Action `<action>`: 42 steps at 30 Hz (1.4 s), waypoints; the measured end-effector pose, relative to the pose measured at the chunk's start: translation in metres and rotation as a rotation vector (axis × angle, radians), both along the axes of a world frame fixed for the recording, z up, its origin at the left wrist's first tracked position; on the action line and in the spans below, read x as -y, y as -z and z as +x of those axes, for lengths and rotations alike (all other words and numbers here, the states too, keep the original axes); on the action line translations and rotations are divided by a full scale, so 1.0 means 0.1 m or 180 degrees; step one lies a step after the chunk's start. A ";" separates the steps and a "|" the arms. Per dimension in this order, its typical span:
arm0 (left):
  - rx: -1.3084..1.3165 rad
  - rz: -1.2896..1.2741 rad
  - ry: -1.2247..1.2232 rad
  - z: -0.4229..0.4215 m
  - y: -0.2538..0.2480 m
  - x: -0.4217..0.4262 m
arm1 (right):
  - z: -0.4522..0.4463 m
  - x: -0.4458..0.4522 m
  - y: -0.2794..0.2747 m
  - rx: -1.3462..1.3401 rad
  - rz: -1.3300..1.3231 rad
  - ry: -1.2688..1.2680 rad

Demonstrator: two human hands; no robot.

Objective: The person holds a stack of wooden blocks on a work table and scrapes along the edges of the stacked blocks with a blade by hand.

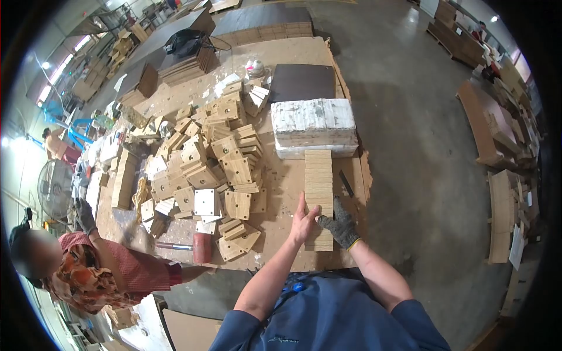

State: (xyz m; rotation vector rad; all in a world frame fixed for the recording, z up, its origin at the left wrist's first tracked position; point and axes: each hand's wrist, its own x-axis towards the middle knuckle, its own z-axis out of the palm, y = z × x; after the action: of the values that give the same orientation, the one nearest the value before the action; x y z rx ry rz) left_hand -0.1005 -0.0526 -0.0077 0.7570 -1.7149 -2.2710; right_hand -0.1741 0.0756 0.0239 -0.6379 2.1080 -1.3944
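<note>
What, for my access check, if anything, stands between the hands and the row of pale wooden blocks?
Nothing visible: the bare left hand and grey-gloved right hand touch the row of pale wooden blocks. The white rectangular bundle sits at its far end, not between.

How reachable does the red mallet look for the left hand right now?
Probably yes: the left hand would leave the row of wooden pieces and pass over a few drilled wooden blocks, but nothing covers the red mallet.
</note>
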 end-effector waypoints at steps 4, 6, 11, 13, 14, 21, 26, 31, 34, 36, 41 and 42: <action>0.0174 -0.0086 -0.0023 0.01 -0.23 0.00 | 0.00 0.03 0.03 -0.0014 -0.0082 0.0036; 0.0139 -0.0055 -0.0013 0.01 -0.25 0.00 | -0.01 0.03 -0.01 0.0104 0.0021 0.0029; 0.0095 -0.0020 0.0012 0.01 -0.25 0.00 | -0.01 0.03 -0.03 0.0157 0.0024 0.0008; 0.0273 0.0041 0.0081 0.03 -0.30 0.02 | 0.01 0.00 -0.08 0.0134 0.0057 0.0001; 0.0223 0.0156 0.0016 0.07 -0.31 0.01 | 0.05 -0.04 -0.20 0.0093 0.0103 0.0016; -0.0091 -0.0780 0.0931 0.93 -0.13 0.04 | 0.37 -0.82 -0.02 -0.0380 0.0405 -0.0884; 0.0031 -0.1579 0.1267 0.92 -0.16 -0.05 | 0.51 -0.71 -0.06 -0.0268 0.1267 -0.0861; -0.0011 -0.1599 0.1328 0.79 -0.19 -0.07 | 0.47 -0.49 0.12 -0.1152 0.0947 -0.0859; 0.0037 -0.1748 0.1339 0.78 -0.05 -0.08 | 0.48 -0.41 0.27 -0.1455 0.1146 -0.0761; 0.0159 -0.1834 0.1382 0.75 -0.12 -0.06 | 0.48 -0.28 0.05 -0.1142 0.1421 -0.0612; 0.0380 -0.1913 0.1295 0.74 -0.12 -0.09 | 0.52 -0.28 0.02 -0.1188 0.1260 -0.0466; 0.0355 -0.1951 0.1261 0.75 -0.11 -0.10 | 0.54 -0.26 -0.04 -0.1119 0.1240 -0.0456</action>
State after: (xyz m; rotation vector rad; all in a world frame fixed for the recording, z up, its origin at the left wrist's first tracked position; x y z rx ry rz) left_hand -0.0254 -0.0426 0.0032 0.4394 -2.6127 -1.7323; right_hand -0.1203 0.1021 0.0283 -0.8974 2.4578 -0.8024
